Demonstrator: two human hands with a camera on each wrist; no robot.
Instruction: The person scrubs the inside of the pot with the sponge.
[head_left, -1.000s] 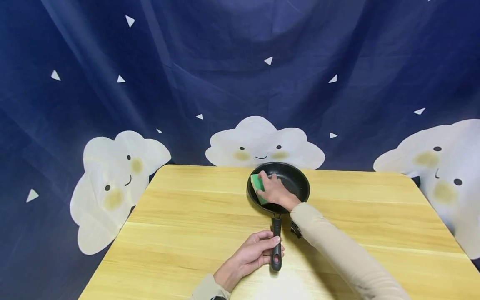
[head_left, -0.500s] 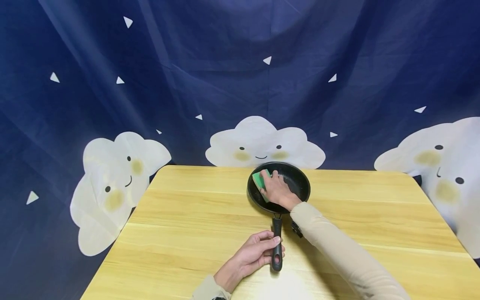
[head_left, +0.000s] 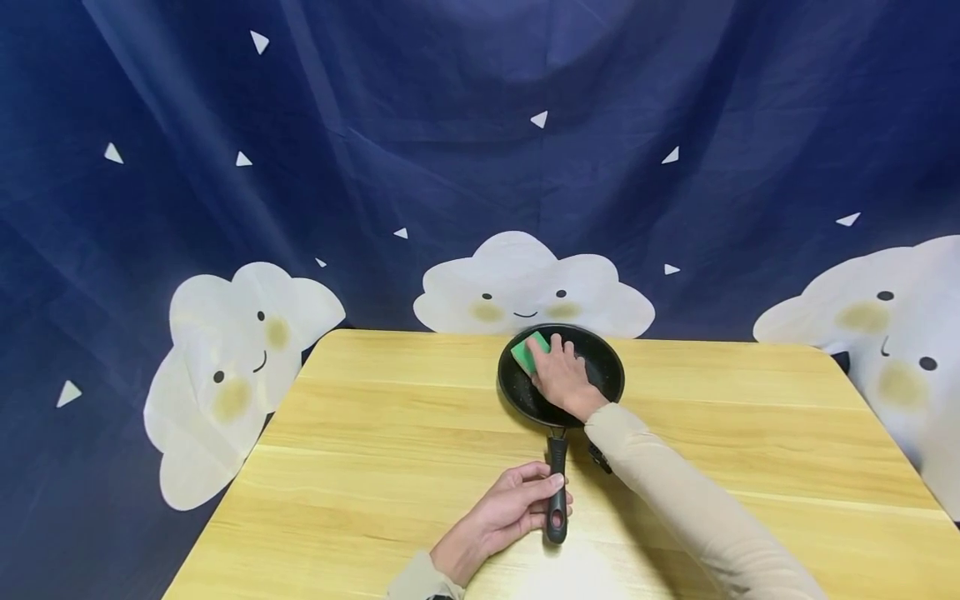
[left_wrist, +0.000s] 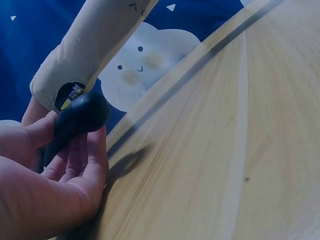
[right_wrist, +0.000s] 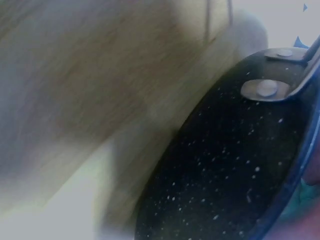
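Note:
A black frying pan point(head_left: 605, 379) rests on the wooden table, its handle point(head_left: 557, 467) pointing toward me. My left hand point(head_left: 507, 510) grips that handle near its end, thumb on top and fingers beneath; the left wrist view shows the same hand point(left_wrist: 60, 185) curled round the handle's rounded tip point(left_wrist: 90, 112). Inside the pan, at its upper left, my right hand point(head_left: 561, 377) holds a green sponge point(head_left: 530, 352) against the inner surface. The right wrist view catches the pan's speckled outer side point(right_wrist: 215, 170) and a bit of green sponge point(right_wrist: 302, 200) at its right edge.
The light wooden table point(head_left: 390, 417) extends to both sides of the pan. Behind its far edge hangs a dark blue curtain point(head_left: 450, 125) with white clouds and triangles. My right forearm point(head_left: 690, 500) crosses the table's right half.
Within the pan, my right hand and the sponge have shifted slightly up and to the right, and the sponge has turned. My left hand stays on the handle.

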